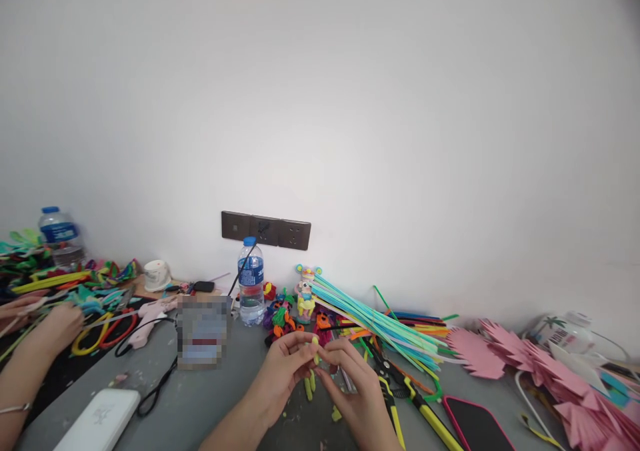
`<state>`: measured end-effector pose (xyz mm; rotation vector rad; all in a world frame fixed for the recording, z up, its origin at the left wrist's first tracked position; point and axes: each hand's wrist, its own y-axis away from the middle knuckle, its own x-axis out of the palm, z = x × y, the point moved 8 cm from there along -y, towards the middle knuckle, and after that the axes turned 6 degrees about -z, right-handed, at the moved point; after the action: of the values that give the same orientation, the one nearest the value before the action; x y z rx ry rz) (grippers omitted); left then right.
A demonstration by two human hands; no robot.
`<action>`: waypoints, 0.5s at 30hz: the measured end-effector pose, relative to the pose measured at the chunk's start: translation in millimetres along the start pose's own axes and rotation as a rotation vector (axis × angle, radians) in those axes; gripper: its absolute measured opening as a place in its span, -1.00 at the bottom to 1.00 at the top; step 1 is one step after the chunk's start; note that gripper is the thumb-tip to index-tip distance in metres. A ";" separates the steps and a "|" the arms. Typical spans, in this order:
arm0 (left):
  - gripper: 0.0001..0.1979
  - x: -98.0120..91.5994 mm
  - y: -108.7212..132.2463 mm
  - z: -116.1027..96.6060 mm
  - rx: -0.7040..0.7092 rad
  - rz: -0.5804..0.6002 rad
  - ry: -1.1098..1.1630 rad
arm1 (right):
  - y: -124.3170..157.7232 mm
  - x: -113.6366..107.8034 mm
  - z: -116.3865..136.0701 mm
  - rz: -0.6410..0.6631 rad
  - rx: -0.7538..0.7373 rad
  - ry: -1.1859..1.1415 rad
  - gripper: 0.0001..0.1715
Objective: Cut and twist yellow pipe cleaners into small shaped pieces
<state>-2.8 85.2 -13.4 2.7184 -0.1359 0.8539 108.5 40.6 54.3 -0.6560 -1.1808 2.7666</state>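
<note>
Close together near the front of the table, my left hand [280,379] and my right hand [354,379] pinch a short yellow-green pipe cleaner [309,388]. One end pokes up between the fingertips, and bent lengths hang below them. Fingers cover its middle, so its full shape is hidden. Just behind stands a small colourful figurine [306,299] in yellow. Coloured twisted pipe-cleaner pieces [283,320] lie heaped beside it. To the right rests a bundle of long blue and green pipe cleaners [375,318]. Yellow-and-black pliers [425,414] lie by my right hand.
A water bottle [251,284] stands behind my left hand. Further left are a pink glue gun [149,321], scissors [103,334], a white power bank [100,421] and another person's hand [63,324]. A phone [477,424] and pink folded paper [530,361] lie right.
</note>
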 end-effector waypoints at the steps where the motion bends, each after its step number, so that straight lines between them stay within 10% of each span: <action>1: -0.58 0.9 0.5 0.8 0.006 0.000 0.011 | 0.9 0.0 -2.5 -0.017 0.009 -0.010 -0.95; 15: -0.67 6.0 -0.7 -14.1 0.271 0.101 -0.339 | -8.1 -16.6 -12.3 -0.126 0.066 -0.058 -0.87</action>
<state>-5.5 90.1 0.9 3.1175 -0.2450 0.4543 127.7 50.9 58.4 -0.4808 -1.0951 2.7224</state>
